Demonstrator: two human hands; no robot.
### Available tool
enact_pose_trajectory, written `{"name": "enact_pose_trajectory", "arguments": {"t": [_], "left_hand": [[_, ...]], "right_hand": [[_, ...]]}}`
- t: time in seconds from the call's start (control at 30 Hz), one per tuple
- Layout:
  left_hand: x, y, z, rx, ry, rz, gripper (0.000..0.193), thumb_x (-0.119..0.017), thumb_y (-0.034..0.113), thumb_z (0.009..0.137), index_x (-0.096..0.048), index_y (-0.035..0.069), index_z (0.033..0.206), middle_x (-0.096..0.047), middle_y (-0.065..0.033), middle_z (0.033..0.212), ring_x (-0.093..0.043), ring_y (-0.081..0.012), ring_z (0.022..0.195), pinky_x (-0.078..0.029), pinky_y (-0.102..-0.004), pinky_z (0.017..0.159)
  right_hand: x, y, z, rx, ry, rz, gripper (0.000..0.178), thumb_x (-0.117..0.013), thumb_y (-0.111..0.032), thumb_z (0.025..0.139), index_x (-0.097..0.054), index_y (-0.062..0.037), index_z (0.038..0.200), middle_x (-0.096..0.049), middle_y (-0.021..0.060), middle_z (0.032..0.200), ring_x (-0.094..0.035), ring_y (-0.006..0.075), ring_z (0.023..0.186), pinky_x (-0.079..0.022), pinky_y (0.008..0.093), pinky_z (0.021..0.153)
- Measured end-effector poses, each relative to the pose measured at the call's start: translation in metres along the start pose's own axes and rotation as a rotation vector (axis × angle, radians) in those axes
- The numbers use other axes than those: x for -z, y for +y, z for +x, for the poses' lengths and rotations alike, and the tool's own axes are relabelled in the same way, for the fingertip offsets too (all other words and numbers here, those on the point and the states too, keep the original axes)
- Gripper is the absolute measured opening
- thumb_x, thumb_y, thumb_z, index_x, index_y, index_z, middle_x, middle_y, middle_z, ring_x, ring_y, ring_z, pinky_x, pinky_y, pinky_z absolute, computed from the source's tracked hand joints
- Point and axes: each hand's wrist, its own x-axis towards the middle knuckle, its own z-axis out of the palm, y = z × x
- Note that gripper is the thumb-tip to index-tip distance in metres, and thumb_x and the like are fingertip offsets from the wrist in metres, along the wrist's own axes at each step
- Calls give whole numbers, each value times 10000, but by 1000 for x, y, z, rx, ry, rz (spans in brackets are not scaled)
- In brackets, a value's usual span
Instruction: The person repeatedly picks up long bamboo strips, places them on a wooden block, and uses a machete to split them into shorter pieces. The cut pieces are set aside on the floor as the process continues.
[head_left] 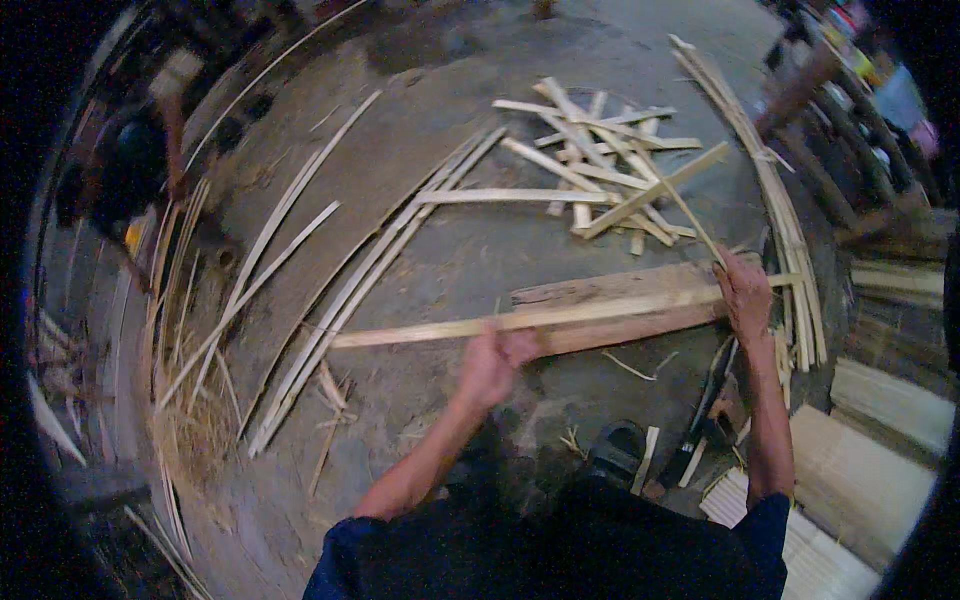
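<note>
While both hands (495, 362) (745, 295) clamp it, the bamboo strip (600, 310) spans between grips.

— What is the floor (440, 260) like?
— It is grey, rough and dusty.
— What lies on it?
— Long thin bamboo strips (330, 300) on the left, and a heap of short sticks (600, 150) farther back.
— And the sides?
— Dry straw (190, 440) on the left, pale boards (860, 480) on the right. It is dim.

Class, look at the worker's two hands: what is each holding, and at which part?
Left hand grips the long bamboo strip near its middle; right hand presses its right-hand part onto the wooden plank.
</note>
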Motion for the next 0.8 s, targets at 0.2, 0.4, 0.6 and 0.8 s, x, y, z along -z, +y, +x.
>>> {"name": "enact_pose_trajectory", "arguments": {"t": [0.2, 0.4, 0.6, 0.8], "left_hand": [[20, -16, -34, 567, -384, -22, 393, -537, 344, 934, -555, 11, 1143, -665, -152, 958, -636, -265, 887, -518, -353, 761], [118, -25, -85, -369, 763, 851, 267, -621, 150, 849, -561, -32, 1034, -610, -137, 841, -575, -212, 712, -456, -323, 634], [169, -57, -87, -352, 945, 486, 261, -611, 119, 859, -578, -25, 1074, -629, -114, 939, -597, -184, 838, -476, -300, 754], [173, -58, -84, -258, 938, 395, 209, -587, 125, 875, -635, -32, 1005, -651, -89, 903, -600, -145, 814, -475, -275, 757]], "right_hand": [[-46, -88, -21, 13, -299, 183, 387, -597, -167, 868, -544, -174, 1251, -605, 134, 896, -589, 332, 783, -472, 409, 661], [-52, -151, -21, 214, -498, 246, 451, -642, -221, 834, -534, -188, 1271, -520, 97, 754, -558, 282, 674, -462, 392, 603], [-71, -207, -22, 487, -532, 350, 430, -660, -324, 810, -582, -204, 1216, -524, 67, 746, -550, 241, 651, -451, 368, 564], [-84, -247, -28, 515, -549, 352, 401, -639, -371, 819, -588, -239, 1195, -534, 40, 771, -569, 225, 709, -465, 364, 596]]}}
